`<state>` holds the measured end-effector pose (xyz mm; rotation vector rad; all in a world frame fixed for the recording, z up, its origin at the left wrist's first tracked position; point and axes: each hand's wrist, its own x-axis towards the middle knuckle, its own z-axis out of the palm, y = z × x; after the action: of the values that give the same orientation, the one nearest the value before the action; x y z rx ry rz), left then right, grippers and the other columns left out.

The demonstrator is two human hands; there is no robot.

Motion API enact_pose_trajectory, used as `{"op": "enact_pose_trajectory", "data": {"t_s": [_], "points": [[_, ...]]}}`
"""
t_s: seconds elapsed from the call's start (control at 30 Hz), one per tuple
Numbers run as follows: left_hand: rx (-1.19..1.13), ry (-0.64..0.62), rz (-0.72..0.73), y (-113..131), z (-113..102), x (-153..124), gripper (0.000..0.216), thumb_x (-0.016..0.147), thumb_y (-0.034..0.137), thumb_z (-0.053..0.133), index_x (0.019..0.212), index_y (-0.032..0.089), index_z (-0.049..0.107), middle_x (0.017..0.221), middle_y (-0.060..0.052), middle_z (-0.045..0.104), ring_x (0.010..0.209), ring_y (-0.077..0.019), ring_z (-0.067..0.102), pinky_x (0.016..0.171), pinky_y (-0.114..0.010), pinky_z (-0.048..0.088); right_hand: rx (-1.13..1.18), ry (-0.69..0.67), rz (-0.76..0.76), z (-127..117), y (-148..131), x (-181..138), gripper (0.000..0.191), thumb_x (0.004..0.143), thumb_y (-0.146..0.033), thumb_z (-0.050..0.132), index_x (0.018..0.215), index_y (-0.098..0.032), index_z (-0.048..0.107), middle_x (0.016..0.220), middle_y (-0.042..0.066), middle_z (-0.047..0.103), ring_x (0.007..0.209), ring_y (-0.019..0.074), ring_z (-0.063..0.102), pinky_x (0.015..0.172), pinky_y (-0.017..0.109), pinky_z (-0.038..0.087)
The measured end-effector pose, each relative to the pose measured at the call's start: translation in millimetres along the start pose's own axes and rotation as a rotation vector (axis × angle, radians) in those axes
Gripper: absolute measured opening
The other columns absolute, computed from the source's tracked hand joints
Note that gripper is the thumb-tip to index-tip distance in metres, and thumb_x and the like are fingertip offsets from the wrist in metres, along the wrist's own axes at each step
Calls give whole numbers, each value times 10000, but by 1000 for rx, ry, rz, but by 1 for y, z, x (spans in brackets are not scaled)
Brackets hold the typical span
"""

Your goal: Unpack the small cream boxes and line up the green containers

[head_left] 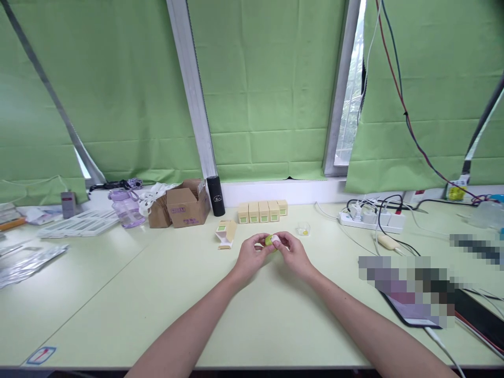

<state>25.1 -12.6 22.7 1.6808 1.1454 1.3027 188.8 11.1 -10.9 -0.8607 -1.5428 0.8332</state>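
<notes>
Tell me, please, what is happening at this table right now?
A person holds a small green-and-white item with both hands, between the fingertips of the left-hand grip and the right-hand grip, above the table. To the left of the hands, a small yellowish carton lies open. Farther back, five similar cartons stand in a row. To the right is a small clear container with something yellow in it.

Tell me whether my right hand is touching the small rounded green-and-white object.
Touching. The head view shows the right hand with its fingertips against the white part of the small rounded green-and-white object, no gap visible.
</notes>
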Motion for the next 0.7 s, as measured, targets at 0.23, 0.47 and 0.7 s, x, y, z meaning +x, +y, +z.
{"op": "enact_pose_trajectory", "data": {"t_s": [0.23,0.47,0.7], "points": [[-82,18,-21,-5,1,1,494,753,512,849,1064,143,746,1028,-99,755,867,-215,720,817,-348,589,92,12,70,4,0,-1,466,872,-639,663,1030,-203,704,1000,94,771,909,259,706,864,404,551],[-68,51,-12,-12,-3,5,457,771,467,836,1079,140,749,1051,-125,774,936,-263,754,876,-419,616,242,106,141,3,6,4,566,768,-708,750,1013,-199,718,985,81,760,869,248,706,873,428,567],[-141,145,30,-33,-16,16,514,761,451,833,1173,164,725,1219,-154,747,1138,-286,706,940,-440,610,605,146,288,-26,11,14,480,723,-637,829,921,-212,723,889,67,724,823,251,716,893,498,603]]}}
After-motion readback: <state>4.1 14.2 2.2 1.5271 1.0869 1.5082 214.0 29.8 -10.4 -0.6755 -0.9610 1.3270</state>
